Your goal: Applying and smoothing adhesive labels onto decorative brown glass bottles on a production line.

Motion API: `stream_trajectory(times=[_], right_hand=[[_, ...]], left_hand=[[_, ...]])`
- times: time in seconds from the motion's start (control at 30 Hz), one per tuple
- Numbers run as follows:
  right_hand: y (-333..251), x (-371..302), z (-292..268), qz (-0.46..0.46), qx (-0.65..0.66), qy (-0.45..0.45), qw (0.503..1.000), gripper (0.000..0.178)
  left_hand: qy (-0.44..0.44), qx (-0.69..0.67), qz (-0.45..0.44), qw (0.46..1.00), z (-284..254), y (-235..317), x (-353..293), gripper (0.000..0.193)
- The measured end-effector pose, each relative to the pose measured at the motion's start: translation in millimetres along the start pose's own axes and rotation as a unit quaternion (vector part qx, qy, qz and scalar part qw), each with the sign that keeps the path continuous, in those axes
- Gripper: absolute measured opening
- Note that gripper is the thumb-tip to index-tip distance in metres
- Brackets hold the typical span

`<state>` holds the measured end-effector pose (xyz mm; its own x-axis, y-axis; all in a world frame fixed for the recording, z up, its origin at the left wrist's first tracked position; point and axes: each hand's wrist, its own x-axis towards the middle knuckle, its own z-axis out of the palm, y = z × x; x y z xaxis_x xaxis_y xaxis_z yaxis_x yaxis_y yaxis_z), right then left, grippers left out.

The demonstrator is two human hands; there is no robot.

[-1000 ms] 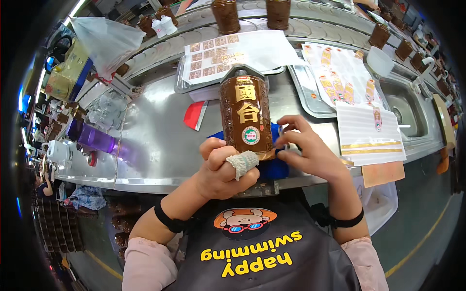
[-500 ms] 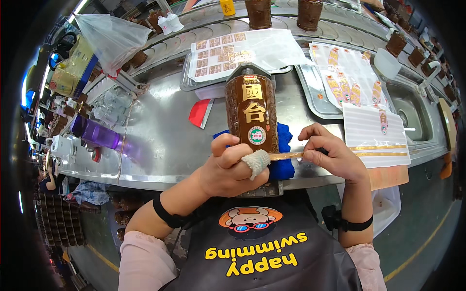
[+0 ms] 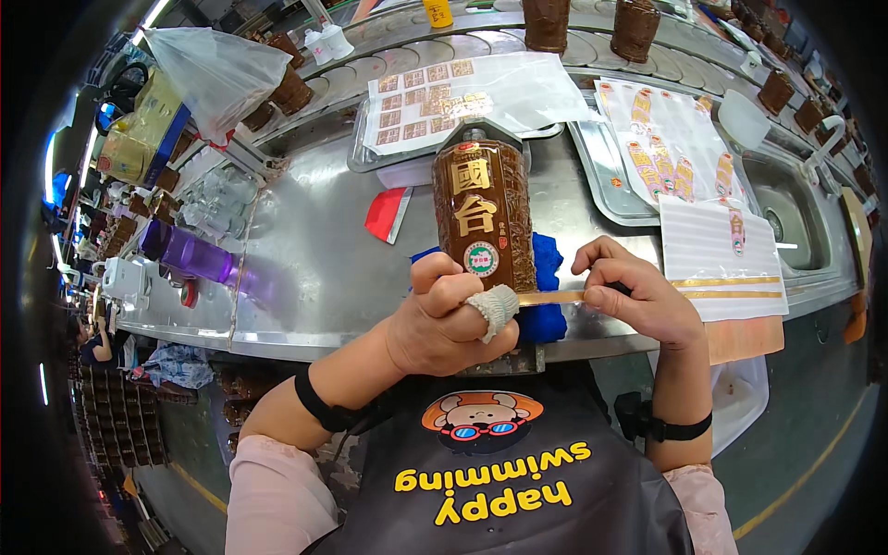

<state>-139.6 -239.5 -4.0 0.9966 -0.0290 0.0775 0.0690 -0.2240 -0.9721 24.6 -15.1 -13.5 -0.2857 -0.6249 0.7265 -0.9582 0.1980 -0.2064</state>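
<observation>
A brown textured bottle (image 3: pixel 488 199) with gold characters and a round green-and-white emblem lies on a blue cloth (image 3: pixel 546 287), its neck pointing away from me. My left hand (image 3: pixel 453 314) is closed at the bottle's near end, a white knitted cover on one finger. From that covered finger a narrow gold strip (image 3: pixel 553 298) stretches to the right across the bottle's base. My right hand (image 3: pixel 638 294) pinches the strip's other end between thumb and fingers. The left fingers hide the strip's left end and part of the base.
Trays behind hold label sheets (image 3: pixel 416 102) and oval stickers (image 3: pixel 666 162). A white sheet with gold strips (image 3: pixel 726 245) lies right, near a sink (image 3: pixel 786 208). Left are a red-and-silver scraper (image 3: pixel 387 215) and a purple bottle (image 3: pixel 190 254). Brown bottles (image 3: pixel 635 32) stand on a conveyor (image 3: pixel 388 60).
The brown bottle has rolled slightly, its emblem now further left on its face. Both hands keep hold around the strip. Bottles on the conveyor have moved right.
</observation>
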Motion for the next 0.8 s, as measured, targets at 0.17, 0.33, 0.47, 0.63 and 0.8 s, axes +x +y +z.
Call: stream_trajectory(times=[0.17,0.33,0.47,0.63,0.8], right_hand=[[0.6,1.2,-2.3,-0.012,-0.013,0.0,1.0,0.025],[3.7,1.1,-0.8,0.0,-0.01,-0.014,1.0,0.024],[3.7,1.2,-1.0,-0.014,-0.014,-0.004,1.0,0.023],[0.6,6.1,-1.5,0.023,-0.012,-0.015,1.0,0.022],[3.1,6.4,-0.6,0.015,-0.014,-0.012,1.0,0.022]], left_hand=[[0.019,-0.025,-0.036,0.999,-2.7,1.0,-9.9,0.024],[0.006,-0.02,-0.026,0.999,-3.2,1.7,1.0,0.022],[0.002,-0.033,-0.008,0.999,1.7,0.4,-0.7,0.022],[0.022,-0.029,-0.067,0.997,0.0,4.2,-16.8,0.022],[-0.017,-0.011,-0.019,1.0,-2.4,0.8,-0.5,0.021]])
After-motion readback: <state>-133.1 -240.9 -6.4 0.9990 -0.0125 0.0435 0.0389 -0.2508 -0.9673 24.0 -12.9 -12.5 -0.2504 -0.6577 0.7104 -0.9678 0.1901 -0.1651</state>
